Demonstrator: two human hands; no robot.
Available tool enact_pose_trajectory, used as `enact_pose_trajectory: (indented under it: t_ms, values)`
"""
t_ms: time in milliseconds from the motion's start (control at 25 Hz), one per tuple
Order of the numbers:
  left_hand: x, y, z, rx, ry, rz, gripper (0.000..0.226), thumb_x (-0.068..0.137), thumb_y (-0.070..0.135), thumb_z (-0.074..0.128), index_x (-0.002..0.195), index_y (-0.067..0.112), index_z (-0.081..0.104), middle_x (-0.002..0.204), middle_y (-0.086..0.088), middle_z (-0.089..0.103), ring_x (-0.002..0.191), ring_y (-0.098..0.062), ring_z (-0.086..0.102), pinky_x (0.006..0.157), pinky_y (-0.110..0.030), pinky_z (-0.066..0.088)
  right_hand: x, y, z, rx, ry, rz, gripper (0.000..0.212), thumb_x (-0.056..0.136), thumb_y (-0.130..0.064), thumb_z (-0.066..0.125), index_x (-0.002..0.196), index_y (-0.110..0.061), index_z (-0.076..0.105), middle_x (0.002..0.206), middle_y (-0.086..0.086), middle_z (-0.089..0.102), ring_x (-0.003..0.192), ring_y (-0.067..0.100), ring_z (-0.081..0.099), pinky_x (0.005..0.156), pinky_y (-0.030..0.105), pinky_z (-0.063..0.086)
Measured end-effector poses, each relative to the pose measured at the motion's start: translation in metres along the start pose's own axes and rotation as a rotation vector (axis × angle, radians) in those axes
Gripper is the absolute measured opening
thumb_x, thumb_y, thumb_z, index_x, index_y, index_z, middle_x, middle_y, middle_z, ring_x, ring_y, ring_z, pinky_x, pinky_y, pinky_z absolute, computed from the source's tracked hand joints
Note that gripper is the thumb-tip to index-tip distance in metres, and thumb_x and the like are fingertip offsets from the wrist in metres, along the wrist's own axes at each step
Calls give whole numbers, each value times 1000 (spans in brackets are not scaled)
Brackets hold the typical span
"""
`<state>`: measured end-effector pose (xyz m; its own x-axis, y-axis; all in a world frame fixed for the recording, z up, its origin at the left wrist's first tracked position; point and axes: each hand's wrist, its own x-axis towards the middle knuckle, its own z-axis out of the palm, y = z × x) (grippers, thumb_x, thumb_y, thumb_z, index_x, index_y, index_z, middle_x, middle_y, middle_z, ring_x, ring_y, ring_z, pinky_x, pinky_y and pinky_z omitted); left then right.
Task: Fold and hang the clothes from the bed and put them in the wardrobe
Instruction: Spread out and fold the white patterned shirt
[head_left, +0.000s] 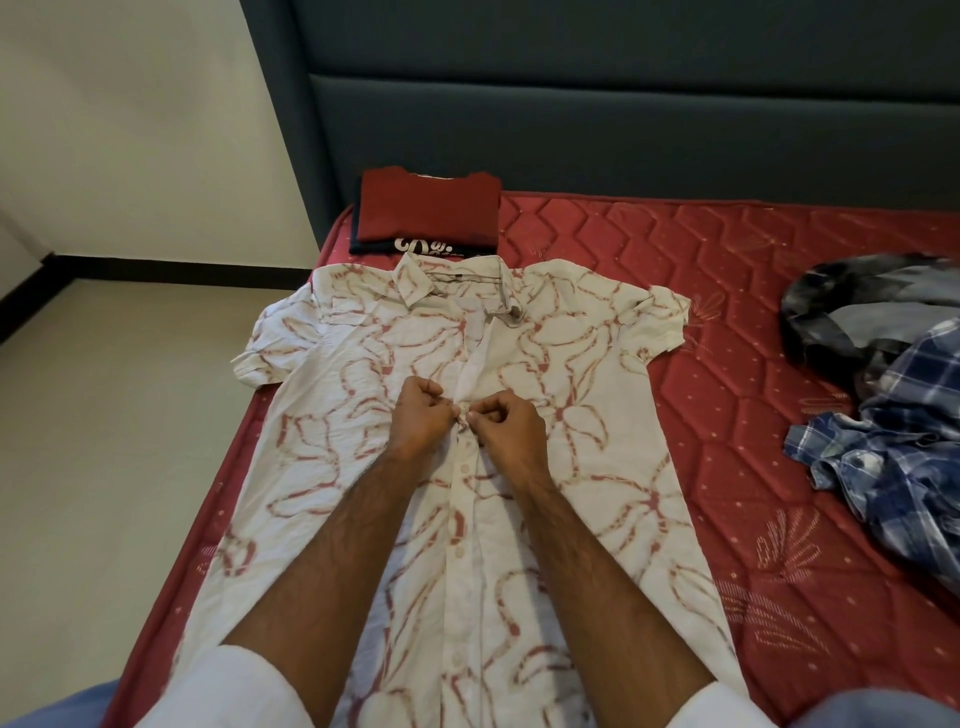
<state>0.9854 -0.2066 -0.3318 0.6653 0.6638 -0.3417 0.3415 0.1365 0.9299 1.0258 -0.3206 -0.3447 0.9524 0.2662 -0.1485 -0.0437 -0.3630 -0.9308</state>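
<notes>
Landmark: white floral shirt (395, 519), short-sleeved, printed with red-pink flower outlines; all places below are given relative to it.
Shirt position: lies front-up and spread flat on the red quilted mattress (727, 415), collar towards the headboard, hem towards the person; its sleeve on the view's left reaches the mattress edge.
Shirt placket: runs down the middle of the garment; buttons show along it below the hands; the part above the hands, up to the collar, lies parted.
Left hand (418, 415): over the shirt's mid-chest, fingers curled, thumb and fingertips pinching the placket edge.
Right hand (511, 423): just beside the left hand, nearly touching it, fingers likewise curled and pinching the placket at the same spot; whether a button sits between the fingertips cannot be told.
Forearms: both extend up the shirt's lower half from the near edge; white rolled sleeves at the elbows.
Folded stack: a folded red garment (428, 213) atop a folded dark printed garment (415, 247), just beyond the shirt's collar, against the headboard.
Unfolded clothes: a blue checked shirt (904, 447) and a grey-black mottled garment (852, 306), crumpled, well apart from the white shirt on the view's right.
Headboard (623, 104): dark teal, padded, beyond the collar end.
Floor (130, 415): pale; beside the shirt's left-of-view sleeve, off the mattress.
</notes>
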Motion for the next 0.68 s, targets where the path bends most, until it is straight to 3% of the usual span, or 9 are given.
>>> enact_pose_trajectory:
  t_ms: [80,280,400,680]
  values:
    - [0,-1,-1,31,3,16,27,86,-7,66,103,10,55,94,-16,65,89,-27,66,88,-46,58,-2,-3,3,-49,27,-6,8,84,-20,80,85,-22,72,77,-8,72,76,9,70,73,31,59]
    - [-3,0,-2,120,19,40,33,75,6,77,102,14,60,95,-11,71,91,-24,70,85,-44,60,-8,-5,10,-59,88,28,5,88,-21,75,91,-17,74,79,-10,71,78,6,67,77,31,59]
    - [-3,3,-1,257,47,100,30,76,10,76,100,17,60,92,-4,70,88,-18,69,83,-41,60,-9,-5,9,-44,78,30,2,87,-19,75,89,-18,74,78,-10,72,77,7,68,78,34,60]
    - [-10,0,3,277,104,152,23,82,2,65,99,16,56,88,-6,67,86,-22,67,78,-40,58,-13,-5,6,-167,105,-40,7,89,-31,72,95,-32,69,84,-17,70,81,0,64,70,26,53]
